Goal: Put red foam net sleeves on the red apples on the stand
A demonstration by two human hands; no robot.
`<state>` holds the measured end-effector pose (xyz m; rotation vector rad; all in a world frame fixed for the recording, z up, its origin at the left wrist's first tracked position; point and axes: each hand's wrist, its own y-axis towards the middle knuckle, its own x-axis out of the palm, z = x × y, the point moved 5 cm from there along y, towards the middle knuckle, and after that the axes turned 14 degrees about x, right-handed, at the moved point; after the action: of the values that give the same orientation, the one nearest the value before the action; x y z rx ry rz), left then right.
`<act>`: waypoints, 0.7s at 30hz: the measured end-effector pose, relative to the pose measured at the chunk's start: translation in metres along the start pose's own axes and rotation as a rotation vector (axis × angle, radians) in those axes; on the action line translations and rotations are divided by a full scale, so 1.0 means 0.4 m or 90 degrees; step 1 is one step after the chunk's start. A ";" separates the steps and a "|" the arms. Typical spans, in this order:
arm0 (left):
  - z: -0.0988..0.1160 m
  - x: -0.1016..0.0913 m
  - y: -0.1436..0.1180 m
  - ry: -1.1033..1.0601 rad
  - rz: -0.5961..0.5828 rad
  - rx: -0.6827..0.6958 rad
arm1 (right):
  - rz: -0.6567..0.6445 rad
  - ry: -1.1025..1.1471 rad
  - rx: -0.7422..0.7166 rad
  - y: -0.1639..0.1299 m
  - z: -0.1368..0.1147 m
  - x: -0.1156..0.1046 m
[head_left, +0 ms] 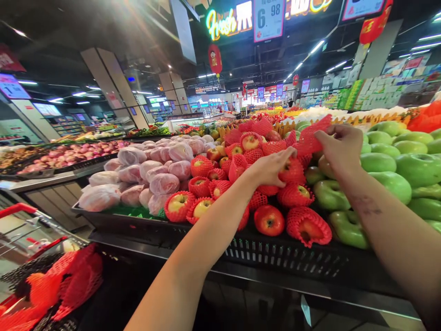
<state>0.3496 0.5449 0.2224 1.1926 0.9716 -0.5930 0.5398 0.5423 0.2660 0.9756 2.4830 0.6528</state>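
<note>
My right hand (341, 145) pinches a red foam net sleeve (313, 135), which hangs flattened and seemingly without fruit between thumb and fingers. My left hand (270, 168) reaches into the red apples, with its thumb and fingers around a net-covered apple (292, 172). Directly below lies another apple in a net (296, 195). A bare red apple (269, 220) sits at the front of the black crate (285, 257), beside an apple with its net opened wide (310, 227). Fingers of both hands are partly hidden.
Plastic-wrapped pinkish fruit (165, 184) is stacked left of the apples, and green apples (382, 161) are piled on the right. At lower left stands a shopping cart (20, 211), near loose red nets (76, 280). A price sign (268, 20) hangs overhead.
</note>
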 end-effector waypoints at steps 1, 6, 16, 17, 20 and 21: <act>-0.010 0.009 0.002 -0.009 -0.013 -0.026 | -0.009 0.013 0.008 -0.003 -0.003 0.000; -0.049 -0.008 -0.018 -0.096 -0.006 -0.130 | -0.103 0.053 -0.002 -0.030 -0.021 0.014; -0.165 -0.192 -0.133 -0.041 0.474 -0.396 | -0.328 -0.090 0.065 -0.046 0.014 0.061; -0.185 -0.195 -0.153 -0.004 0.454 -0.482 | -0.312 -0.099 0.073 -0.046 0.013 0.057; -0.218 -0.156 -0.178 0.043 0.232 -0.629 | -0.219 -0.086 0.026 -0.040 -0.003 0.035; -0.217 -0.135 -0.175 0.043 0.159 -0.631 | -0.182 -0.068 -0.006 -0.038 -0.011 0.025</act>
<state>0.2394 0.6013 0.2295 0.4216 0.9660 0.1543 0.5227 0.5384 0.2594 0.6167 2.4556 0.5056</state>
